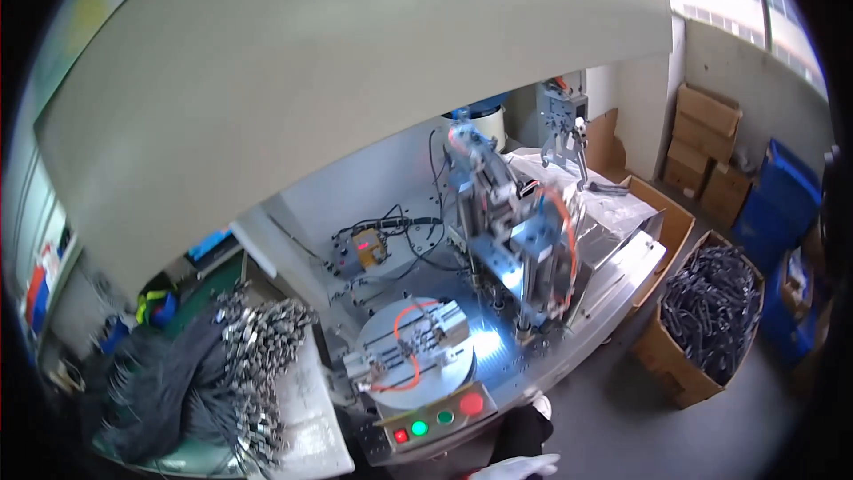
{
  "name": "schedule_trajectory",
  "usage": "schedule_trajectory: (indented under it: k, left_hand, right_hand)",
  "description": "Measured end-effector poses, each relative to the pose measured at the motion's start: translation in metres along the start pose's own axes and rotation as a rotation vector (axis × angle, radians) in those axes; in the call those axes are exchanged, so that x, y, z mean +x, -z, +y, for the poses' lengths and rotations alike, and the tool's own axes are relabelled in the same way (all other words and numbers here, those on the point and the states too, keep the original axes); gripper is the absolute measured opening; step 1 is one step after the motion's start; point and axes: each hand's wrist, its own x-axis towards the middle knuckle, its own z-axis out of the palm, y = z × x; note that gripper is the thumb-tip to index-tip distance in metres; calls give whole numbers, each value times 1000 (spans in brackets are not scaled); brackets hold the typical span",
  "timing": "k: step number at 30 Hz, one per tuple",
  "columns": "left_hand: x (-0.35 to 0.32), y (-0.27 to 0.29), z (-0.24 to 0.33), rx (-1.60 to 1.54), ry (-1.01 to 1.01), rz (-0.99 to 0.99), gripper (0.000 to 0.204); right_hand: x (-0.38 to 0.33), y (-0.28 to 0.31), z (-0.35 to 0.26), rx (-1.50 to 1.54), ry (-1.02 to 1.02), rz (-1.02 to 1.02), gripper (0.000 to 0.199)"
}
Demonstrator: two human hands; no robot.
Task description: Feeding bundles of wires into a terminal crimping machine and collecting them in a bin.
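Observation:
At the lower edge, right of centre, shows part of my right hand (pixel 517 468) in a white glove, with a bit of red at its wrist. Its fingers stretch out flat toward the right and hold nothing that I can see. It is nearest to the front of a bench machine, below a round turntable (pixel 369 331) that carries a metal fixture (pixel 453 324) with orange tubing. A control strip (pixel 433 420) with red and green buttons runs along the machine's front. My left hand is out of the picture.
Left of the machine, a bundle of dark cables (pixel 155 391) with metal ends lies on a table (pixel 315 427). A lit vertical press unit (pixel 511 240) rises behind the turntable. On the right floor stands a cardboard box (pixel 671 373) of black parts. A pale hood (pixel 355 62) overhangs everything.

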Motion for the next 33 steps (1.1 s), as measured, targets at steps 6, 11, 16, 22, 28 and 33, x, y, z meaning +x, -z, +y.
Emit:
schedule_trajectory:
  k: [6, 11, 16, 22, 28, 33]
  left_hand:
    - [1, 99, 124, -11, 880, 372, 53]
    - [27, 96, 169, 302, 728, 398, 43]
    - [-28, 73, 163, 244, 522, 697, 41]
    - [-73, 69, 209, 579, 131, 1011, 35]
    - [-130, 110, 215, 640, 48, 1208, 31]
    - [-138, 130, 219, 495, -84, 1267, 29]
  right_hand:
    - [-16, -1, 16, -1, -420, -57, 25]
    - [-23, 97, 15, -79, -607, -357, 28]
    - [-9, 123, 0, -180, -768, -441, 32]
    - [86, 118, -90, 150, -717, -665, 21]
    - [124, 6, -339, 372, 218, -1086, 10]
    - [65, -139, -452, 497, 678, -1087, 28]
